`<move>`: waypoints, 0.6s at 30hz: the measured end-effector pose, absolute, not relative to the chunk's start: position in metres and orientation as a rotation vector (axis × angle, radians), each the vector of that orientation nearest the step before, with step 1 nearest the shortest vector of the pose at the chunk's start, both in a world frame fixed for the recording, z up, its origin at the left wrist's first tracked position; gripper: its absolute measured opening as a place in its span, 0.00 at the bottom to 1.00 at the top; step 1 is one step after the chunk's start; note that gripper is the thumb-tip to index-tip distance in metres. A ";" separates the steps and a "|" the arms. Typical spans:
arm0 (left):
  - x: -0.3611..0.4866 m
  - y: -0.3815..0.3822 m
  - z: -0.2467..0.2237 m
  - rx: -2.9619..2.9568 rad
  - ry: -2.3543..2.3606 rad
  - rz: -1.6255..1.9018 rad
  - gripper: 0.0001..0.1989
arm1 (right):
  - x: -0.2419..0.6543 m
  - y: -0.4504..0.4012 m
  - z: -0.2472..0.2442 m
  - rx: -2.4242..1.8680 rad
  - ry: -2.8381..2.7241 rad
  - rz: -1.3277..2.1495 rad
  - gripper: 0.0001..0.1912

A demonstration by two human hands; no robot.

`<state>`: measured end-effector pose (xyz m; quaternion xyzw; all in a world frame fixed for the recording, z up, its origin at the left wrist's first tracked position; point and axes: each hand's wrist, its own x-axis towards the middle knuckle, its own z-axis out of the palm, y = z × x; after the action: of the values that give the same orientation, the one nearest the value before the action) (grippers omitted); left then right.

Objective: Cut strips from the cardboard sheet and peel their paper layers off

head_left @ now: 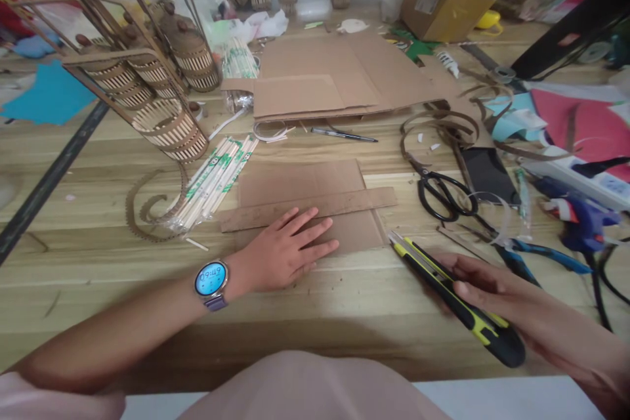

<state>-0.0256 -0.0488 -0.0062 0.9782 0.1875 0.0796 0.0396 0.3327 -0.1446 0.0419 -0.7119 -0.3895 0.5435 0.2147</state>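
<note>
My left hand (288, 246) lies flat with its fingers spread, resting on a cardboard piece (305, 177) and touching the near edge of a narrow cardboard strip (354, 201) laid across it. A watch (210, 279) is on the left wrist. To the right, my right hand (485, 289) is closed around a yellow and black utility knife (443, 289). Its blade end points up and left, close to the cardboard's right corner. Part of the cardboard is hidden under my left hand.
Scissors (445, 197), blue-handled pliers (546, 254) and a glue gun (583, 210) lie at the right. Wrapped wooden sticks (216, 180) and slatted cardboard lanterns (170, 128) are on the left. Farther back are a pen (344, 135) and large cardboard sheets (315, 59).
</note>
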 end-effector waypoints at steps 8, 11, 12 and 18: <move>-0.025 -0.050 -0.008 3.004 0.591 0.259 0.24 | 0.325 -0.168 0.045 -1.827 -0.521 1.853 0.39; -0.025 -0.050 -0.008 3.000 0.595 0.268 0.24 | 0.325 -0.181 0.040 -1.783 -0.305 1.888 0.37; -0.025 -0.050 -0.008 2.999 0.595 0.266 0.24 | 0.324 -0.184 0.039 -1.765 -0.277 1.881 0.36; -0.025 -0.050 -0.007 2.996 0.588 0.256 0.24 | 0.315 -0.185 0.038 -1.753 -0.394 1.770 0.27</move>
<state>-0.0252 -0.0499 -0.0072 0.9771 0.1919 0.0835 0.0389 0.3151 -0.1851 0.0377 -0.6620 -0.1489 0.6683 0.3048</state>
